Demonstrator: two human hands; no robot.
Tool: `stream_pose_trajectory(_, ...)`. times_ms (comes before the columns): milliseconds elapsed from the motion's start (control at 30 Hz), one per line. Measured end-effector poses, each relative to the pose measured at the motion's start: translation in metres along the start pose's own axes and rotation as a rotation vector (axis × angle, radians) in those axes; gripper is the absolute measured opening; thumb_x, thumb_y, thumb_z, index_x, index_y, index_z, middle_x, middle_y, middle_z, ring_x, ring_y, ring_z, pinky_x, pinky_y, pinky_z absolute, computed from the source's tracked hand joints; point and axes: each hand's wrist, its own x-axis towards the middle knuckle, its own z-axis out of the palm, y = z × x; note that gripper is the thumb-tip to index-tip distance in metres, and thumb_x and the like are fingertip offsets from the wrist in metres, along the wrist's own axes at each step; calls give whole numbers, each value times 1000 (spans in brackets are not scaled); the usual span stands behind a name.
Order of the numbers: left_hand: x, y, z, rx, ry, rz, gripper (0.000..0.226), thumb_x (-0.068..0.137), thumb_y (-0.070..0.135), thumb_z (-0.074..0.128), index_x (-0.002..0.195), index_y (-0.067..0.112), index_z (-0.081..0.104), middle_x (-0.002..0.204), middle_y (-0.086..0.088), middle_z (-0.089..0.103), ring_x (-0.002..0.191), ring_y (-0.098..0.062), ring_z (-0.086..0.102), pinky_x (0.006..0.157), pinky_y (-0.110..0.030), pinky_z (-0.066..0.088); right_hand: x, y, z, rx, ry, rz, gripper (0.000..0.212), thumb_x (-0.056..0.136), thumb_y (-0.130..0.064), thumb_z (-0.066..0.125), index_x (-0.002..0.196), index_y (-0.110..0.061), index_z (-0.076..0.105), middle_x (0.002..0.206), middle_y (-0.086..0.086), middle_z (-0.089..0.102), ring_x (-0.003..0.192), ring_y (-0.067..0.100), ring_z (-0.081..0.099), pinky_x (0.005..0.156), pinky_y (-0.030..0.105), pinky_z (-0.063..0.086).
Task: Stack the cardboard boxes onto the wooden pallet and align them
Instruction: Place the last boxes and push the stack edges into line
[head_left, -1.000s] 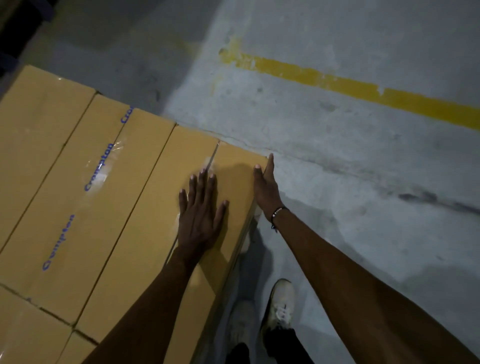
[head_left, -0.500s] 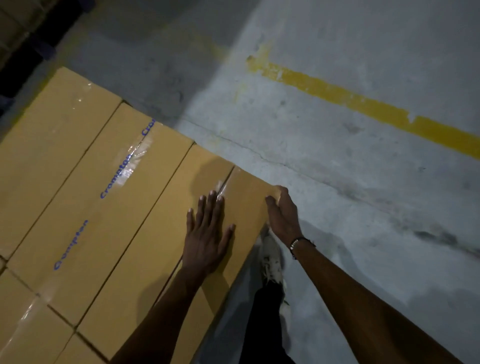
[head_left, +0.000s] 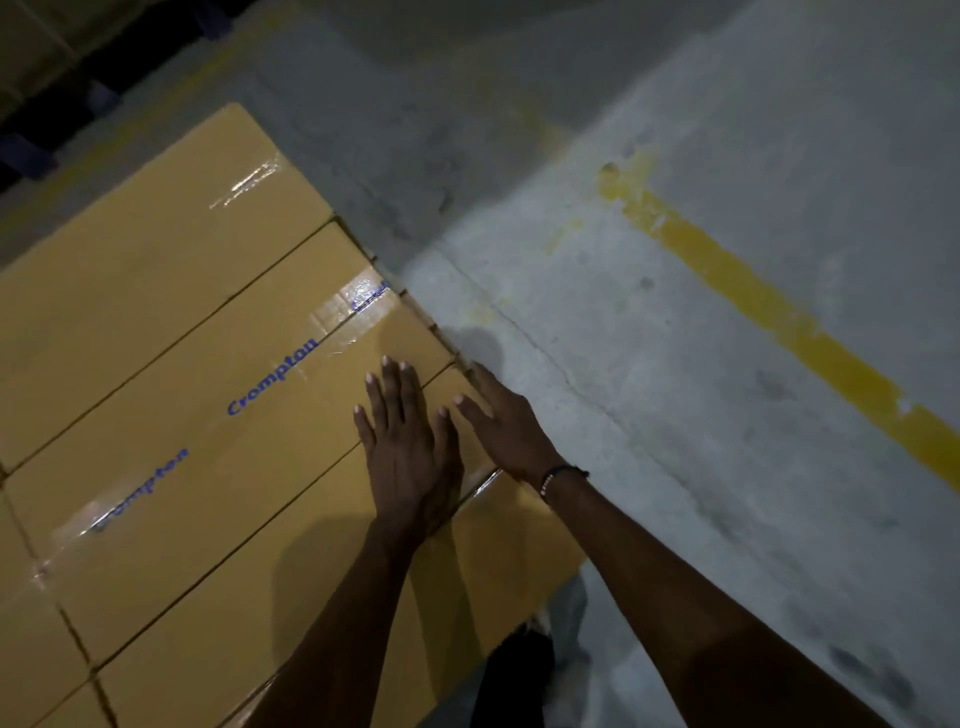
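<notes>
Left hand (head_left: 408, 447) flat, fingers straight, on box (head_left: 332, 587); right hand (head_left: 506, 423) flat at its edge, fingers straight.

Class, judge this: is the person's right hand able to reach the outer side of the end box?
Probably yes: the right hand already lies at the end box's outer edge, with only bare floor beside it.

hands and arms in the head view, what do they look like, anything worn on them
Both arms are bare from the bottom of the picture to the wrist; no sleeves or gloves show. The left hand wears nothing visible. The right hand has a thin bracelet at the wrist, dark cord with a few pale beads. Fingernails look short and pale. No rings can be made out.
</notes>
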Motion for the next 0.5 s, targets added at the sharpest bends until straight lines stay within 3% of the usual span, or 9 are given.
stream_pose_trajectory(100,11,-1,1,3,28,-52,66,112,44,25,168,17,2,175,2,-10,161,-20,-14,129,-56,3,31,-7,6,-1,24,2,63,109,-33,57,164,-16,32,166,7,40,154,20,37,126,39,31)
stream_pose_trajectory(233,13,-1,6,31,59,-72,68,110,45,27,168,17,4,176,1,-6,161,-21,-10,130,-54,3,50,-4,14,-96,-20,-93,57,106,-41,52,159,-21,43,149,8,60,136,24,56,115,46,46)
stream_pose_trajectory(367,13,4,8,106,110,-122,68,108,42,31,167,14,12,176,-4,2,162,-24,-2,129,-55,11,53,3,12,-99,-3,-123,49,109,-31,55,155,-14,50,129,11,72,119,26,67,101,33,51)
stream_pose_trajectory(500,14,18,13,127,160,-187,67,107,39,33,166,12,17,175,-6,7,162,-26,3,128,-56,14,58,6,7,-159,-40,-141,50,110,-32,53,155,-12,50,130,11,72,118,24,68,98,36,53)
